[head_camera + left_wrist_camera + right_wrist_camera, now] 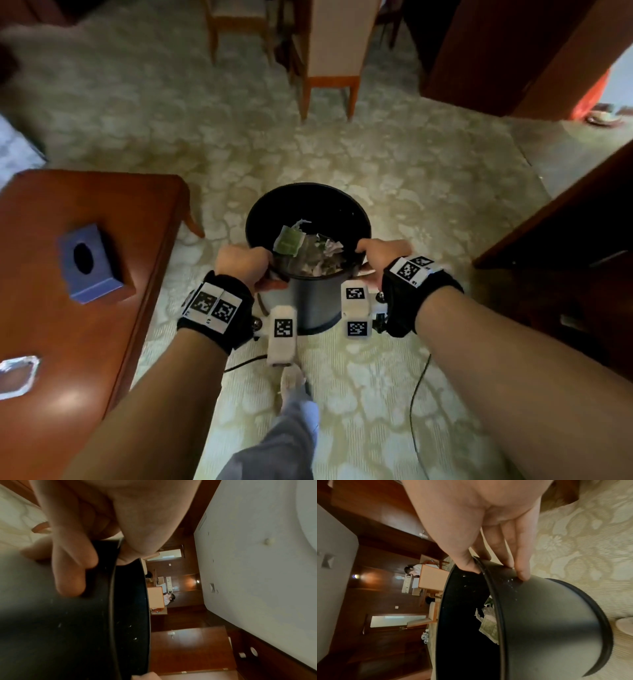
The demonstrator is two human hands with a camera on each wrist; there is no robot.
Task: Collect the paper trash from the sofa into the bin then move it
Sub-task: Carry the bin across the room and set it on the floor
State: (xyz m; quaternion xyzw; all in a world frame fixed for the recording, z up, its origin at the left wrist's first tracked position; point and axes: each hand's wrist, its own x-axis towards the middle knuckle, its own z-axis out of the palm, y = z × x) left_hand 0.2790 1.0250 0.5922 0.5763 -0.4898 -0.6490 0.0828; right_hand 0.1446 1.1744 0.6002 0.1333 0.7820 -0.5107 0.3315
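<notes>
A round black bin hangs over the patterned carpet in front of me, gripped at its rim from both sides. Crumpled paper trash and a green-printed wrapper lie inside it. My left hand grips the left rim, thumb inside and fingers on the outer wall of the bin. My right hand grips the right rim the same way, fingers pressing the outside of the bin, with paper trash showing inside. The sofa is not in view.
A wooden coffee table stands on the left with a blue tissue box and a glass ashtray. Wooden chairs stand ahead, dark wooden furniture on the right. My leg and a cable are below the bin.
</notes>
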